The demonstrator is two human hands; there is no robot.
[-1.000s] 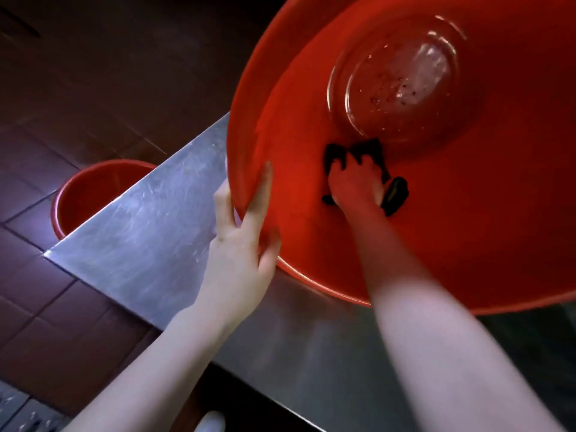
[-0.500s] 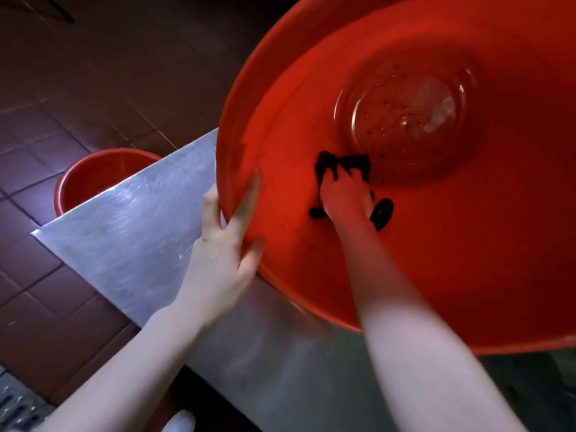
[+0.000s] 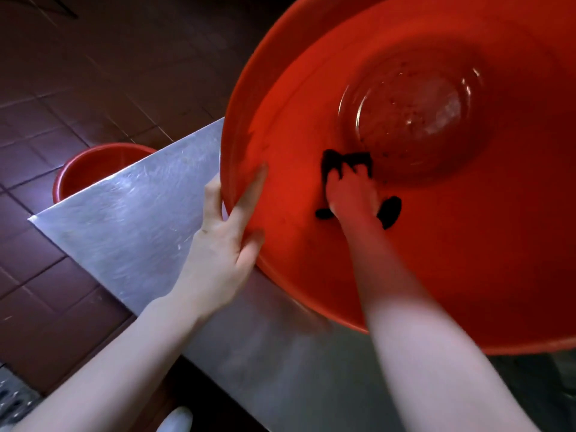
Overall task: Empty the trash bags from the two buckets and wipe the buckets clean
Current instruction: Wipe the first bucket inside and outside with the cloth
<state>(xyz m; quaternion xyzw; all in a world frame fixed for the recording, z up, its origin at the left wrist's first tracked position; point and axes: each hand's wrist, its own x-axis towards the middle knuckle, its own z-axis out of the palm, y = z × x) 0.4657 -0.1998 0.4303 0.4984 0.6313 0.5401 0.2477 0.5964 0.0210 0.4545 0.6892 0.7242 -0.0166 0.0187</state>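
Note:
A large red bucket (image 3: 467, 260) lies tilted on the steel table, its mouth facing me. My left hand (image 3: 224, 244) grips its near-left rim, thumb inside and fingers outside. My right hand (image 3: 350, 191) reaches deep inside and presses a dark cloth (image 3: 346, 160) against the inner wall, just below the round bottom. Wet specks of dirt show on the bucket's bottom (image 3: 411, 120). A second red bucket (image 3: 93, 163) stands on the floor at the left, partly hidden behind the table corner.
The steel table (image 3: 131, 213) ends in a sharp corner at the left. Dark red floor tiles (image 3: 62, 88) lie beyond it. A white shoe tip (image 3: 174, 419) shows at the bottom edge.
The view has shifted, so the bucket sits slightly lower and more to the right. My right hand has rubbed the cloth a little along the wall. My left hand keeps its grip on the rim.

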